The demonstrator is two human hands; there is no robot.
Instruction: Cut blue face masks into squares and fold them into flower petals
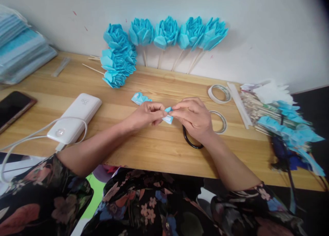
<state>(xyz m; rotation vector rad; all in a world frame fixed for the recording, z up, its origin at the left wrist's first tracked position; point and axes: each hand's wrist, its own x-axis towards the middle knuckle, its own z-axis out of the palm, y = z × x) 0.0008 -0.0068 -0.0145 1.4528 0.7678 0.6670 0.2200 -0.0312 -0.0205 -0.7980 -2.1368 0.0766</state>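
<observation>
Between my two hands, above the middle of the wooden table, is a small folded light-blue petal piece (168,118). My left hand (150,115) pinches its left side, thumb against finger. The fingertips of my right hand (194,118) close on its upper right edge. Just behind my left hand lies a little pile of similar blue pieces (140,98). A black loop, perhaps a scissors handle (192,145), shows under my right hand, which hides the rest. Beside that hand lies a tape roll (221,122), partly covered.
Blue paper-like flowers on sticks (166,33) lean on the wall; more flowers (118,58) lie at left. Another tape roll (219,94) and clear strips (239,106) are near a heap of sticks and blue scraps (267,109). A white power bank (75,118), phone (15,109) and packaged masks (23,47) are left.
</observation>
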